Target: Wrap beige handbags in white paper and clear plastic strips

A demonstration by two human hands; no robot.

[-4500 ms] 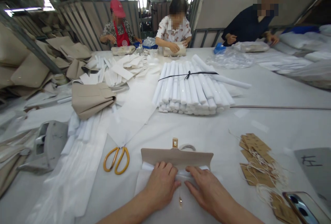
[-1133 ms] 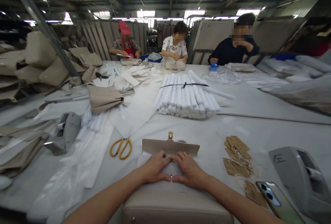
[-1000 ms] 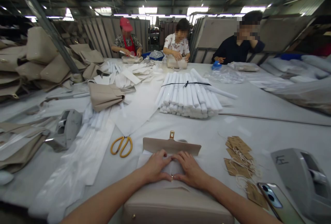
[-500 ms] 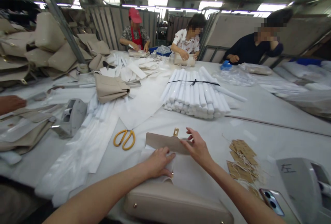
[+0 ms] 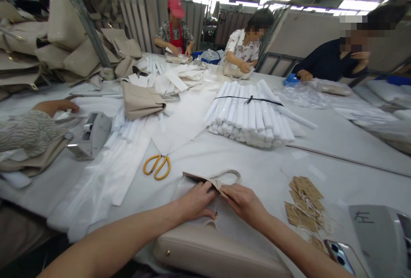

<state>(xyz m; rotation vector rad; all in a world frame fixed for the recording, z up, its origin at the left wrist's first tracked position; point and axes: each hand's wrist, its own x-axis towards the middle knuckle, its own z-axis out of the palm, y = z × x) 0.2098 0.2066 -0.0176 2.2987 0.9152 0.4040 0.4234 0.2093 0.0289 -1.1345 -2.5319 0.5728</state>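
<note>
A beige bag point(image 5: 212, 250) lies on the near edge of the white table point(image 5: 321, 141), wrapped partly in white paper point(image 5: 231, 222). The right hand point(image 5: 245, 201) pinches the bag's flap point(image 5: 205, 178) and folds it toward the near side. The left hand point(image 5: 195, 201) lies flat, fingers spread, pressing the paper just beside it. Yellow scissors point(image 5: 157, 167) lie to the far left, brown tags point(image 5: 305, 203) to the right, and a bundle of white rolls point(image 5: 250, 115) farther away.

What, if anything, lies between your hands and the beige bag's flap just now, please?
Nothing visible does: the right hand grips the flap at its edge, and the left hand rests on the white paper beside it.
</note>
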